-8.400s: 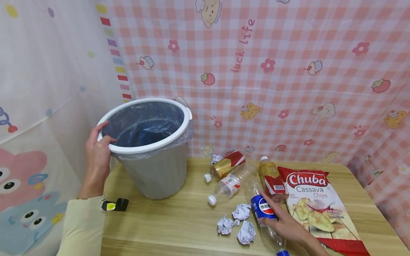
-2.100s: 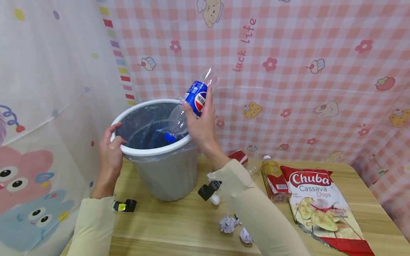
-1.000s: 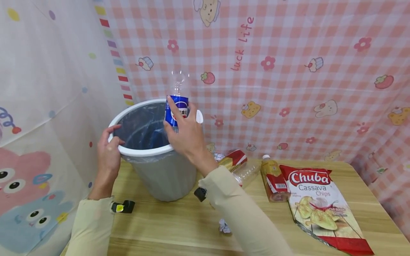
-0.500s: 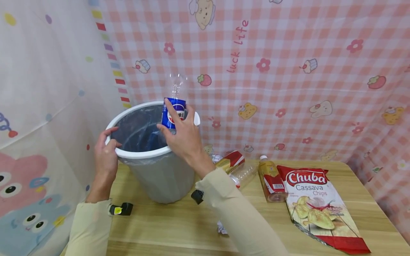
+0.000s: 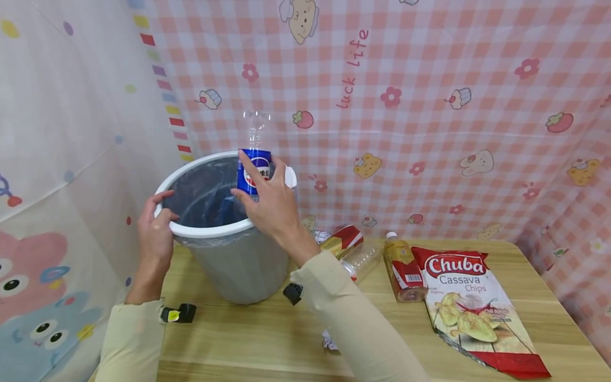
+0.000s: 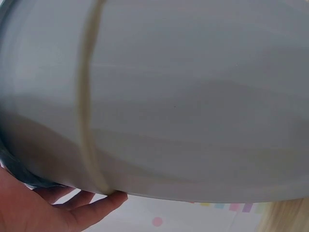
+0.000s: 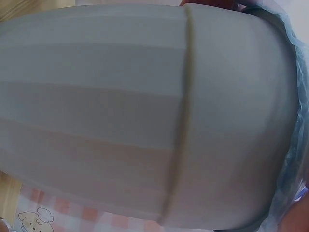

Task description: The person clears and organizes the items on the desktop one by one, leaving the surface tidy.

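My left hand (image 5: 156, 233) grips the white rim of a grey trash bin (image 5: 243, 265) at its left side, thumb inside, over the clear liner. My right hand (image 5: 277, 209) holds a clear plastic Pepsi bottle (image 5: 262, 166) by its blue label, thumb and fingers spread around it. The bottle stands bottom up over the bin's right side, its neck hidden behind the hand and rim. The left wrist view is mostly the bin wall (image 6: 193, 106), with the fingers (image 6: 104, 205) along it. Bin wall (image 7: 106, 106) and liner (image 7: 289, 159) fill most of the right wrist view.
Right of the bin lie a red-and-gold-labelled bottle (image 5: 345, 240), a clear bottle (image 5: 364, 259) and another red-labelled bottle (image 5: 404, 270). A Chuba cassava chips bag (image 5: 472, 307) lies at the right. Crumpled paper (image 5: 329, 341) shows beside the right forearm.
The right hand has lifted the Pepsi bottle from the table and brought it left over the bin, neck down. Over the last second it barely moves. The left hand stays on the rim.
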A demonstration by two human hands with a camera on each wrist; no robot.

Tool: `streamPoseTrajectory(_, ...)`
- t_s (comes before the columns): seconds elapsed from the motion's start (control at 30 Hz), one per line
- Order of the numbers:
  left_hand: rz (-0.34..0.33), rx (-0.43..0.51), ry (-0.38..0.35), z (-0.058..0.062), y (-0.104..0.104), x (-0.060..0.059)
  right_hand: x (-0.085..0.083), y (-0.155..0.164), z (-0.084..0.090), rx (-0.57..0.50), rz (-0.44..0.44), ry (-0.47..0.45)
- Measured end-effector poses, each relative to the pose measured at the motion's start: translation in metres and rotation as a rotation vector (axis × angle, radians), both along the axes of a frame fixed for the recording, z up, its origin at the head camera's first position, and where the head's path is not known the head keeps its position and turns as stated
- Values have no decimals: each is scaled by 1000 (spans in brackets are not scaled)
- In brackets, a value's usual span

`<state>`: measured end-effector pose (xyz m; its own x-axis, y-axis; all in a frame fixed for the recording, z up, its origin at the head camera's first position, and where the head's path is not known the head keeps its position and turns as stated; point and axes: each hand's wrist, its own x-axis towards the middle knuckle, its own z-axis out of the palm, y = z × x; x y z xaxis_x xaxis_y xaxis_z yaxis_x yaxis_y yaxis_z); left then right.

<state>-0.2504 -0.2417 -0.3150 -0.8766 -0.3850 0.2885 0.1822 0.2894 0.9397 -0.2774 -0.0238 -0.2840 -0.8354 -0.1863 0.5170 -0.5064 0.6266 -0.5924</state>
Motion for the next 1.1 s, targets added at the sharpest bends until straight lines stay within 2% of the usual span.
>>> streamPoseTrajectory(0.43, -8, 8, 17, -2, -1, 0, 0, 1, -2, -21, 9, 9)
streamPoseTrajectory(0.7, -5, -3, 14, -1, -1, 0, 0, 2, -4, 13, 1, 89)
streamPoseTrajectory(0.9, -3, -5, 12, -2, -1, -1, -1, 2, -5, 28, 23, 105)
streamPoseTrajectory(1.1, -6, -1, 10, -2, -1, -1, -1, 3, -7, -4, 39, 101)
